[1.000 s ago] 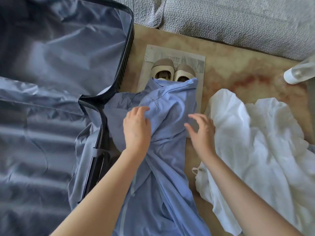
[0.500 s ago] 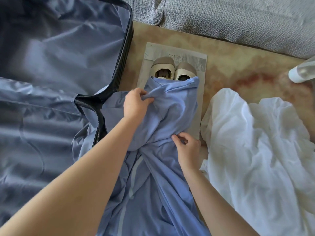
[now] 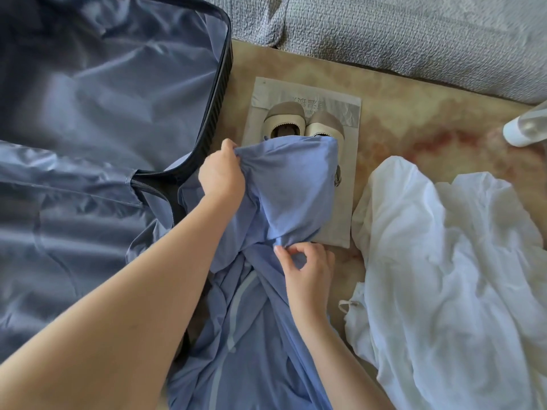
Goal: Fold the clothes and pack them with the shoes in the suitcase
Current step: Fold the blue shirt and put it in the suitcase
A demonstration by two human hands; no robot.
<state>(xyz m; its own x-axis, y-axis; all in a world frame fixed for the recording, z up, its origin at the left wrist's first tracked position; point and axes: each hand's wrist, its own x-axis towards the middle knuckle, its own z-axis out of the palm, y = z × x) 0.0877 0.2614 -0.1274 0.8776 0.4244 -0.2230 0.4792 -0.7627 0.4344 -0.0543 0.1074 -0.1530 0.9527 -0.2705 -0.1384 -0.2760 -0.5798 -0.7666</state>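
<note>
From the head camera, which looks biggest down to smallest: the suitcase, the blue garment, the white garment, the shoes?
1. suitcase
2-3. white garment and blue garment: they look much alike and both are cut off by the frame, so I won't rank them.
4. shoes, partly under the blue garment.

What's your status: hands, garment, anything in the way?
Left hand grips blue garment at top edge; right hand pinches its middle. Not folded yet, draped over shoes. Suitcase open alongside.
</note>
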